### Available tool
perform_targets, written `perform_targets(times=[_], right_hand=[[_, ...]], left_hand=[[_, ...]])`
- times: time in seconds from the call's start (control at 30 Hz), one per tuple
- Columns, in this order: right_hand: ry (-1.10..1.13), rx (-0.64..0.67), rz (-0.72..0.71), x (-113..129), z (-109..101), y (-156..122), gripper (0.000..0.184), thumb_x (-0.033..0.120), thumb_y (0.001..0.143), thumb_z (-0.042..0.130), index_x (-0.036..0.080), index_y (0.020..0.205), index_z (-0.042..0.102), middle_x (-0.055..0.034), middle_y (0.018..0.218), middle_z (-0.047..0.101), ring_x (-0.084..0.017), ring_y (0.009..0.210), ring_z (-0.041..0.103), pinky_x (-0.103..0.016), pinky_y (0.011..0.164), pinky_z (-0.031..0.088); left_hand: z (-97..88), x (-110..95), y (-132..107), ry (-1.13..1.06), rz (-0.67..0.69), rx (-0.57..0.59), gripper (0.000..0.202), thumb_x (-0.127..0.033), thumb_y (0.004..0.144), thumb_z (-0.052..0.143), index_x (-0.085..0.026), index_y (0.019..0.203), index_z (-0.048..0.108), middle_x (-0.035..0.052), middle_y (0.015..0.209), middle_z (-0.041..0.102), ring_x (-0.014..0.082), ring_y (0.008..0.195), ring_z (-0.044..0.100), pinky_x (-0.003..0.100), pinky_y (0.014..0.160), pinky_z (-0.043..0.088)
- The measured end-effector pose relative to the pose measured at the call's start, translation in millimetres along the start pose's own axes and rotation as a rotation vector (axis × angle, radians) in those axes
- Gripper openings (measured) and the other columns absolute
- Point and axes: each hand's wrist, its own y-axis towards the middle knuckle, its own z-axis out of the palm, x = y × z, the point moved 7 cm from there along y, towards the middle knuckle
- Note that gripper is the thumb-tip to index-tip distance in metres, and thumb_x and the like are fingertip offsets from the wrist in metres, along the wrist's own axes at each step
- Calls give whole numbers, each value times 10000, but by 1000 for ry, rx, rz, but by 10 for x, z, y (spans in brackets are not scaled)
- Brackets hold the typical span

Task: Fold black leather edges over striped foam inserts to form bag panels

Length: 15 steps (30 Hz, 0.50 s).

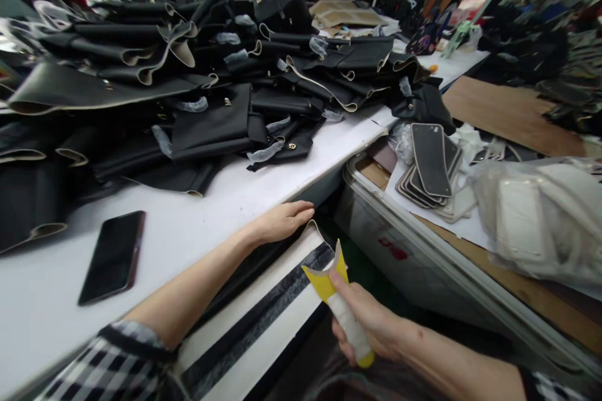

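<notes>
My left hand [282, 220] lies flat with fingers stretched out on the edge of the white table [197, 225], pressing on a long white strip [268, 313] with a dark band down its middle. My right hand [371, 326] is closed round a yellow and white scraper-like tool [341, 301], held just to the right of the strip's far end. The tool's yellow tip points up towards the strip's corner.
A black phone [113, 257] lies on the table at the left. A big heap of black leather bag pieces [211, 88] covers the table's far side. To the right, a stack of dark rounded panels [430, 163] and a plastic bag of white pieces [540, 213] rest on a lower bench.
</notes>
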Motion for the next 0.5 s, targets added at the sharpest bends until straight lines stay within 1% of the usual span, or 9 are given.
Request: perform_targets(times=[0.07,0.13,0.17,0.2,0.23,0.3,0.37,0.4,0.5], right_hand=[[-20,17,-27,-106,57,-41,658,795,854,299,181,705,485,-3,414,498,-145,310,481,-238,305,398],[-94,27,-88,-229,64,-112,698,822,812,359,159,667,523,-20,423,507,-128,315,467,-217,314,346],[-139,12,-146,-266,34,-158,705,827,787,409,146,668,550,-20,430,509,-117,323,456,-213,329,325],[-172,-37,-229,-268,-31,-208,696,817,767,464,135,685,577,-13,441,505,-105,341,448,-213,352,316],[-185,-123,-328,-233,-129,-264,672,793,757,516,127,716,599,-1,460,501,-98,373,449,-215,385,324],[-124,-345,-501,-102,-378,-365,596,724,755,593,131,809,622,27,515,483,-96,445,448,-226,452,357],[-1,-503,-583,43,-578,-374,521,660,768,622,154,892,607,45,567,466,-100,483,430,-238,484,368],[49,-531,-588,110,-631,-327,488,641,771,626,168,882,584,50,575,453,-101,481,412,-243,478,361],[96,-503,-546,259,-655,-82,436,617,769,629,210,748,473,58,563,410,-100,453,373,-247,446,333]], left_hand=[[28,122,-179,-62,-67,-73,612,-537,933,385,-112,1351,526,97,1393,553,226,1270,508,273,1084,348],[88,190,-323,-124,-111,-117,596,-555,930,387,-142,1325,556,72,1354,589,227,1235,535,281,1071,364],[129,204,-377,-150,-122,-123,583,-562,930,381,-159,1303,576,57,1327,610,228,1208,553,287,1057,377],[170,208,-417,-171,-131,-121,572,-569,931,375,-171,1277,598,45,1296,631,230,1177,571,295,1040,394],[207,206,-445,-184,-138,-117,566,-574,930,371,-179,1251,618,37,1260,652,233,1143,588,303,1017,412],[265,200,-468,-188,-159,-109,563,-585,923,374,-181,1204,647,31,1180,687,241,1077,613,315,960,447],[290,206,-463,-171,-188,-119,563,-595,911,385,-177,1157,671,26,1103,711,245,1023,625,316,910,467],[297,215,-454,-161,-203,-125,565,-600,907,387,-175,1138,679,23,1071,717,245,999,630,315,891,472],[307,256,-424,-149,-223,-140,575,-605,904,382,-169,1126,684,21,1049,720,247,972,635,315,869,475]])
